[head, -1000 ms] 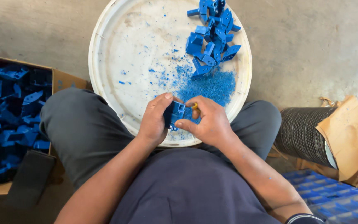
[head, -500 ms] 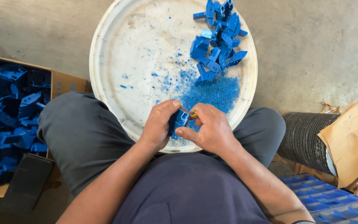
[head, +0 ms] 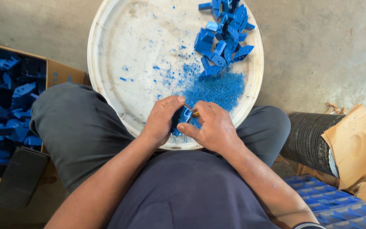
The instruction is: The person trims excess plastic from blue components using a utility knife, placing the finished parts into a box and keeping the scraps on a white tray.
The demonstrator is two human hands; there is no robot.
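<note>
1. The tray (head: 119, 55), a big round white one, fills the upper middle of the frame and rests across the person's lap, its near rim at the knees.
2. The box (head: 9, 106) at the left edge holds many dark blue parts, well apart from both hands.
3. The black roll (head: 310, 135) with brown paper lies at the right edge, and blue trays (head: 339, 208) sit in the lower right corner.
4. The pile (head: 223, 34) of blue parts sits in the upper right of the tray, well above the hands, nearer the right hand's side.
5. The shavings (head: 217, 89) spread just below the pile, reaching down almost to the hands.
6. The left hand (head: 162, 121) and right hand (head: 212, 127) are together at the tray's lower rim, centre frame, both closed on one part (head: 184, 115).
7. The part lies between the two hands, thumbs pressing from either side; its long axis seems to run up and down the frame, though fingers hide most of it.
8. A thin tool (head: 192, 111) with a yellowish tip shows at the right hand's fingers, touching the part; I cannot tell its kind.
</note>
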